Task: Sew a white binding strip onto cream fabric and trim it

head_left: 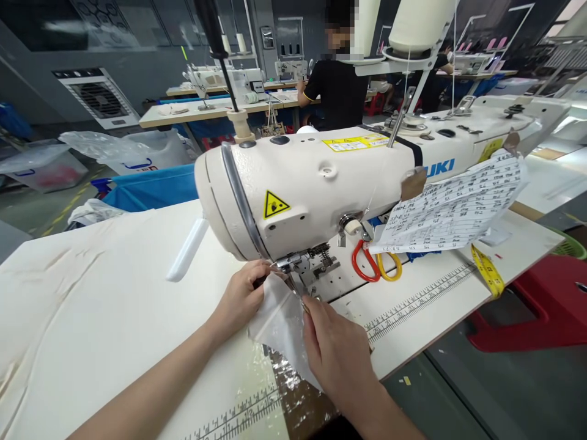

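A piece of thin white fabric [280, 315] lies under the head of a white sewing machine [293, 189], between my two hands. My left hand [243, 292] is closed on the fabric's far left edge, its fingertips close to the metal needle parts [298, 263]. From the right, my right hand [339, 348] is closed round a slim metal tool [297, 292] that points toward the needle area. Its exact kind is mostly hidden by the fingers. The lower part of the fabric hangs down beside the right hand's wrist.
Scissors with red and yellow handles [367, 261] lie right of the needle. Handwritten sheets [449, 208] hang from the machine arm. A printed ruler [422, 302] and a yellow tape measure [488, 272] mark the right edge. A red stool [541, 305] stands beyond; a person [337, 91] sits behind.
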A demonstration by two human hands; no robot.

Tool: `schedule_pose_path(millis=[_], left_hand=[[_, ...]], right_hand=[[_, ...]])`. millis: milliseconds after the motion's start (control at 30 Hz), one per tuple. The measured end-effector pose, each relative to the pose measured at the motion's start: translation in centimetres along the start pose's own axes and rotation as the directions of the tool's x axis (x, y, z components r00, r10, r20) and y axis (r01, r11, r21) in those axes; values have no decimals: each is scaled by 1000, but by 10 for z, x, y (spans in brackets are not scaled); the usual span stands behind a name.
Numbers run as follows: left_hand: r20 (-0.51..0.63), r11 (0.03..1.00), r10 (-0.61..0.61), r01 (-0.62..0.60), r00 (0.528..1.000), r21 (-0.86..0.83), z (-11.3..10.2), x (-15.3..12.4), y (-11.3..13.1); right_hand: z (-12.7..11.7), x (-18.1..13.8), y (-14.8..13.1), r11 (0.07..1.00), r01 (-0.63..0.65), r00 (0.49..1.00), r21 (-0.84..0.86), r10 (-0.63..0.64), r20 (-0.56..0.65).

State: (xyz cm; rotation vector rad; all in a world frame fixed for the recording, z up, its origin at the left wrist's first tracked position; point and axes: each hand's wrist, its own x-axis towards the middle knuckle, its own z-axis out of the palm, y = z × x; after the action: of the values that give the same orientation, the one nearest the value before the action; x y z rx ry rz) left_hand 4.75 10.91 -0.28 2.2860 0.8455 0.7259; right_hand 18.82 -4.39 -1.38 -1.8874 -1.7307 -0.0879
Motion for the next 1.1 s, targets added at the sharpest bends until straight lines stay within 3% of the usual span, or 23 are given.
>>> schedule_pose_path(millis=[367, 833, 1100], left_hand=[[-17, 998, 46, -45, 999, 33, 2, -1, -3], [-3, 996, -83, 83, 997, 30, 2, 3, 1], [-15, 996, -42, 43, 999, 73, 4, -1, -1]], right_hand=[[3, 1, -1, 999, 0, 1000, -54, -1, -15], [2, -2, -1, 1000, 8, 996, 2, -8, -84], [4, -1, 0, 999, 4, 998, -38, -6, -60]])
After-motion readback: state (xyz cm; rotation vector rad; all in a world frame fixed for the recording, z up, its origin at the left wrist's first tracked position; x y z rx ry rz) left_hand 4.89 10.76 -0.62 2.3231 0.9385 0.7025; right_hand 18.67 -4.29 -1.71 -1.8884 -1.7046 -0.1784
